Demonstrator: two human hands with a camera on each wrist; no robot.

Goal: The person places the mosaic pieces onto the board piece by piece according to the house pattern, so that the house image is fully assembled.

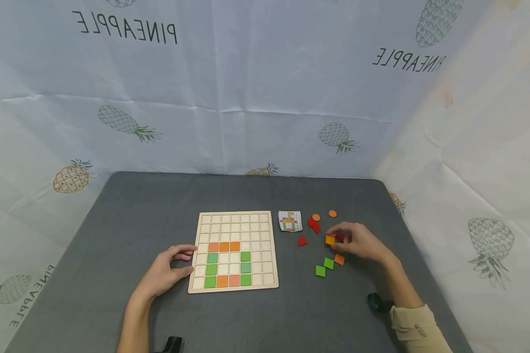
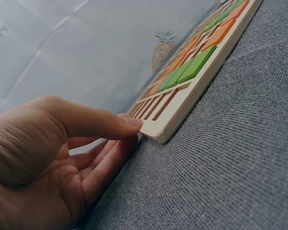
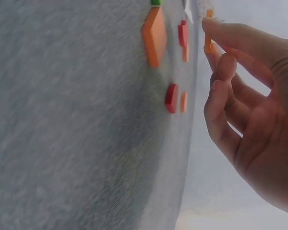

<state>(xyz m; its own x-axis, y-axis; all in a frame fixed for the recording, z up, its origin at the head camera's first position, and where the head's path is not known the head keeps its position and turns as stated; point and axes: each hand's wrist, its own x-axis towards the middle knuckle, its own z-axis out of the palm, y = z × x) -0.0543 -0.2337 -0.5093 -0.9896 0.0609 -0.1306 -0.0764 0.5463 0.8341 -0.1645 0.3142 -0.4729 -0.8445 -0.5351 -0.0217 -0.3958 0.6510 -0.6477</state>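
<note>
A wooden grid board [image 1: 265, 230] lies on the table, with orange and green square tiles set in an outline in its lower left part. My left hand [image 1: 161, 274] rests at the board's left edge. Its thumb and index fingertips touch the rim some way apart, the thumb near the corner in the left wrist view. My right hand [image 1: 359, 241] pinches an orange square tile [image 3: 209, 31] between thumb and fingers, raised above the table. Beneath that hand a red piece [image 1: 340, 237] is partly hidden. Nearest below it lies another orange square tile [image 1: 339, 259].
A small pattern card [image 1: 290, 221] lies right of the board. Beside it are red pieces [image 1: 302, 240] and orange round pieces [image 1: 332, 214]. Two green square tiles [image 1: 320, 271] lie nearer the front. A pineapple-print cloth [image 1: 247, 73] hangs behind the grey table [image 1: 229, 323].
</note>
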